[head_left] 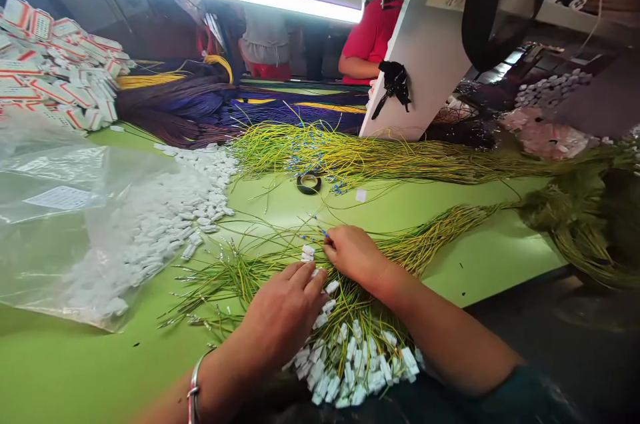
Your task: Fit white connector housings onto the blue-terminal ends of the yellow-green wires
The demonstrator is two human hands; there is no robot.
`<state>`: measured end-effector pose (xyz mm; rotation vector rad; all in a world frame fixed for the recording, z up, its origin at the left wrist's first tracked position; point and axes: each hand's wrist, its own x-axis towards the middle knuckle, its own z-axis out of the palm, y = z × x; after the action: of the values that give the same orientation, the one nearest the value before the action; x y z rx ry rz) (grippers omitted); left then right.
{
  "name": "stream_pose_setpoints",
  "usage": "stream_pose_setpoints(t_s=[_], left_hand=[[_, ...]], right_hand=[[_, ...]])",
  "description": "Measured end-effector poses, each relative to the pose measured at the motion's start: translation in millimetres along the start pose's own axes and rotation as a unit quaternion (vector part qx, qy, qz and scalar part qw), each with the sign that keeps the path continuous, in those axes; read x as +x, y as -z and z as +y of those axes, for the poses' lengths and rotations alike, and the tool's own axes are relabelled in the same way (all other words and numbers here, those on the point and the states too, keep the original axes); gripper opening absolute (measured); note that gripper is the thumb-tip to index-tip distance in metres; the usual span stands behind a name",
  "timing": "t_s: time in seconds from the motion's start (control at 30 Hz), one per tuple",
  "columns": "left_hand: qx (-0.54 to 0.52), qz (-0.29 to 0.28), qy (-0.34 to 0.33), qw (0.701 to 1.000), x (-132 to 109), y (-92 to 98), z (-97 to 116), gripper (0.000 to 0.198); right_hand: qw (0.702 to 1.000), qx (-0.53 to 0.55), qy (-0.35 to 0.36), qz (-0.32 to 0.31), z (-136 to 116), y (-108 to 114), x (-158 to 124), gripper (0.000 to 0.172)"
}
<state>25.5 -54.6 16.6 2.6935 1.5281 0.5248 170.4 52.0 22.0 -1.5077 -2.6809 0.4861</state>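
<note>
My left hand [285, 311] rests knuckles up on a bundle of yellow-green wires [250, 274], its fingers curled and pinched on a small white connector [308, 253]. My right hand [353, 254] is closed beside it, fingertips pinching a thin wire end with a blue tip [323, 232]. Under both wrists lies a heap of wires fitted with white connectors [357, 364]. A silver bracelet sits on my left wrist.
A clear plastic bag [60, 211] spills loose white connectors [195, 197] at left. More yellow-green wire bundles [400, 161] cross the green table [75, 364]. A black tape roll [309, 183] lies mid-table. Purple and yellow cables, red-white boxes [55, 71], and a person in red [373, 37] are behind.
</note>
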Motion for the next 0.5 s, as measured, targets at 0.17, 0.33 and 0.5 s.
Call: stream_pose_setpoints(t_s=[0.17, 0.33, 0.5], left_hand=[[-0.032, 0.007, 0.010, 0.999, 2, 4.9, -2, 0.024], [-0.058, 0.022, 0.017, 0.998, 3, 4.2, -5, 0.024], [-0.120, 0.018, 0.044, 0.992, 1, 2.9, -16, 0.025]], right_hand=[[0.976, 0.211, 0.006, -0.058, 17, 7, 7, 0.011], [0.913, 0.390, 0.031, -0.113, 32, 20, 10, 0.013], [0.910, 0.409, 0.005, -0.064, 31, 16, 10, 0.019]])
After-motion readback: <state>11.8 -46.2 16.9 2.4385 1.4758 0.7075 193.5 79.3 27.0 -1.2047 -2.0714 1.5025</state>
